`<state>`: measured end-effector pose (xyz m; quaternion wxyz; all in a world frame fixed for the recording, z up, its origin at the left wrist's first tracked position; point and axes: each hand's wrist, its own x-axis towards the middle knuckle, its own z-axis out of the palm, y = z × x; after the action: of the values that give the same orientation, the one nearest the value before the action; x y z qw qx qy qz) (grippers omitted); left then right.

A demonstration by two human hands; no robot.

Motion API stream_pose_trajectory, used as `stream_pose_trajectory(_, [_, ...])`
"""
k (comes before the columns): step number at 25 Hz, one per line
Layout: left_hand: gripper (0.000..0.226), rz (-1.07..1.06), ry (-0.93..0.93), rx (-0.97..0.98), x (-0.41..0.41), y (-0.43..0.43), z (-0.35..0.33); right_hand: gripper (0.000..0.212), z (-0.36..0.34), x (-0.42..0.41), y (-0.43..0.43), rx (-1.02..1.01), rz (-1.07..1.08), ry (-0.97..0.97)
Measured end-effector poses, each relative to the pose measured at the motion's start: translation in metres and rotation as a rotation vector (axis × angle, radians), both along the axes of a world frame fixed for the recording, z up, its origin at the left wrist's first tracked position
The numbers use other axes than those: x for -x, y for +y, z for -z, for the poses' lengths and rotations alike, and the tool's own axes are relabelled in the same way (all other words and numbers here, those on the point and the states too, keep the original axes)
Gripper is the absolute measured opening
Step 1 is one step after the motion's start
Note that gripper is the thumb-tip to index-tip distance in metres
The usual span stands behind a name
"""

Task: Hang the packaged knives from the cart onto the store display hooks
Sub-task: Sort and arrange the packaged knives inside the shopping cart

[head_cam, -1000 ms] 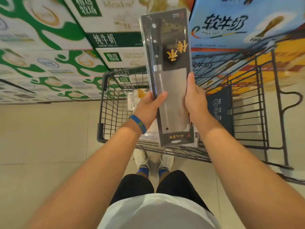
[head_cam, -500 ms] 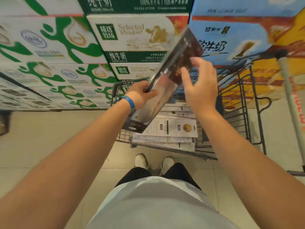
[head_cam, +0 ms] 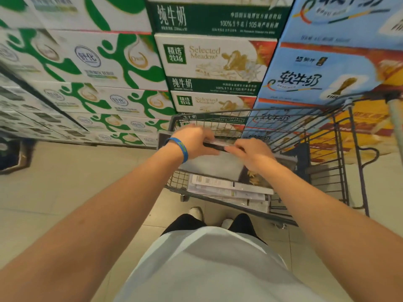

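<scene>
Right now I am standing on a pale tiled floor (head_cam: pixel 65 184) in a shop aisle, and a wall of stacked milk cartons (head_cam: pixel 213 59) is rising at my 12 o'clock: green-and-white ones toward 10 o'clock, cream ones with a cow dead ahead, blue ones toward 2 o'clock. My white shoes (head_cam: pixel 196 212) are peeking out at 6 o'clock, below the hem of my light shirt (head_cam: pixel 207 269).

A dark wire cart (head_cam: pixel 340 162) is sitting just in front of me, slightly toward 1 o'clock, with its far rim close to the cartons. Inside, a stack of packaged knives (head_cam: pixel 229 189) is lying flat against the 6 o'clock end of the basket, white printed backs facing up.

I am holding one packaged knife (head_cam: pixel 213 166) crosswise over the basket, above that stack, its long side running from 9 to 3 o'clock. Its grey blade area is showing between my wrists, and gold lettering is showing under my right wrist. My left hand (head_cam: pixel 194 141), with a blue wristband (head_cam: pixel 182 149) on the wrist, is gripping the far edge toward 9 o'clock, fingers curled over it. My right hand (head_cam: pixel 253 154) is gripping the same edge toward 3 o'clock, fingers likewise bent down over it. Motion blur is smearing both hands, so I cannot tell where the thumbs are lying.
</scene>
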<state>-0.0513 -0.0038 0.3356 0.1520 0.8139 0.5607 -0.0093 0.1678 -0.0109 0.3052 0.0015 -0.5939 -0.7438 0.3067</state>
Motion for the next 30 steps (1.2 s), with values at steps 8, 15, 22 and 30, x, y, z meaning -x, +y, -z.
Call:
stream_pose_trajectory(8, [0.042,-0.617,-0.541,0.232,0.107,0.014,0.033,0.056,0.056,0.019,-0.003,-0.13,0.282,0.222])
stream_pose_trajectory(15, [0.033,-0.428,-0.358,-0.002,0.133,-0.015,0.015,0.08,0.109,0.118,-0.007,0.4,0.411,0.311])
stream_pose_trajectory(22, [0.026,-0.443,-0.06,-0.025,0.138,-0.04,0.02,0.117,0.113,0.198,-0.033,0.811,0.534,0.475])
stream_pose_trajectory(30, [0.023,-0.719,-0.012,0.334,0.136,-0.05,0.103,0.085,0.113,0.201,-0.042,0.94,0.437,0.428])
